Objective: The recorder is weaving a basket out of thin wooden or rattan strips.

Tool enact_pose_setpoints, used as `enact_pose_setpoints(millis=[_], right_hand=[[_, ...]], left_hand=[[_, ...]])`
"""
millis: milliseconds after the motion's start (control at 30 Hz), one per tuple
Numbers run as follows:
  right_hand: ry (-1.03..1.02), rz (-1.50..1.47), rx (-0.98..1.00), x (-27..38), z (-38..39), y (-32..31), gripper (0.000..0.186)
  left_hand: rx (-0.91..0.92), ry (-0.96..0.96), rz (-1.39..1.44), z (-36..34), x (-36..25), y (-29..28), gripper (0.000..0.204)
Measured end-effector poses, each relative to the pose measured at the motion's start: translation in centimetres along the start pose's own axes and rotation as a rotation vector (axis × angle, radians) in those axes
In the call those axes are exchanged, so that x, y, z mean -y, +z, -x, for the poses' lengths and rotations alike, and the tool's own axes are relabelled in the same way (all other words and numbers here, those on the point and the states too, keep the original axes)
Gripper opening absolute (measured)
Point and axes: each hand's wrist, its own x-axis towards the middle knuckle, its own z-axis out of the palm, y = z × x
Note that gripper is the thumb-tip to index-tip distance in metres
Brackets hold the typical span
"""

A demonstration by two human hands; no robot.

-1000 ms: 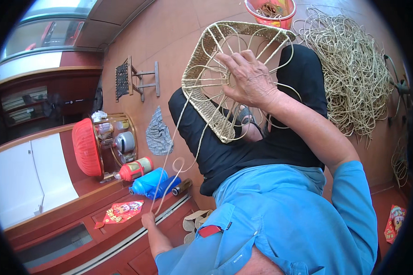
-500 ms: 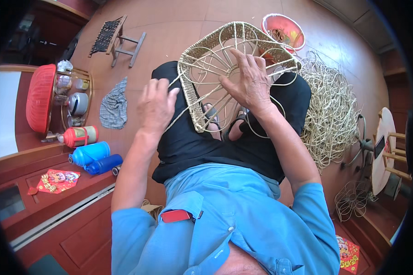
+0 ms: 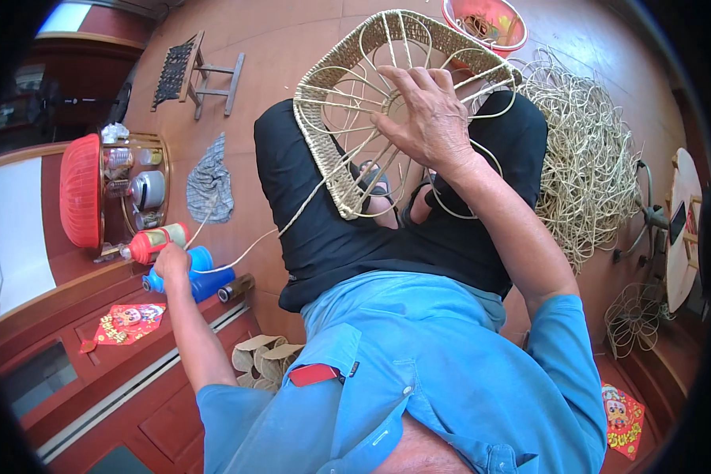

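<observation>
Across my knees lies a half-woven basket [image 3: 321, 158], its metal frame of loops and spokes partly wrapped with twisted straw cord. My right hand [image 3: 433, 118] grips the frame near its middle ring, thumb on one side and fingers over the spokes; the fingertips' undersides are hidden. A straw cord [image 3: 299, 213] runs from the basket's near left corner out to my left hand [image 3: 172, 261]. That hand is closed on the cord, arm stretched far to the left, in front of the flasks. The cord's loose end hangs up beyond the hand toward a grey cloth.
Left, a red flask [image 3: 154, 243], blue bottles [image 3: 213, 280] and a rack with a red cover [image 3: 80, 189] stand close to my left hand. A stool [image 3: 201, 75] and grey cloth [image 3: 211, 182] lie farther off. Right, a large straw cord heap [image 3: 581, 158] and a red basin [image 3: 498, 31].
My left hand has swung from beside the basket far out to the left, drawing the straw cord long. My right hand stays on the frame.
</observation>
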Motion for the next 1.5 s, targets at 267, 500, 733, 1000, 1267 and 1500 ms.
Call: enact_pose_setpoints(millis=[267,500,733,1000,1267,1500], right_hand=[[-0.01,-0.001,0.043,-0.5,-0.3,-0.2,0.058],[-0.037,0.011,0.106,-1.1,-0.6,-1.1,0.063],[-0.013,0.04,0.229,-0.6,-0.5,-2.5,0.077],[-0.015,0.058,0.201,-0.5,-0.9,-2.0,0.079],[0.018,0.022,0.184,-0.3,-0.7,-1.8,0.08],[0.023,0.027,0.197,-0.1,-0.8,-1.9,0.079]], left_hand=[[-0.298,0.888,1.031,18.0,-23.6,-17.0,0.026],[-0.492,0.952,1.046,20.8,-28.6,-14.8,0.023],[-0.448,1.128,1.014,22.2,-29.2,-16.7,0.022],[-0.405,0.822,1.104,16.0,-27.9,-16.7,0.009],[-0.443,0.957,0.823,16.0,-28.2,-16.3,0.016],[-0.698,0.93,0.635,16.4,-30.0,-15.6,0.014]])
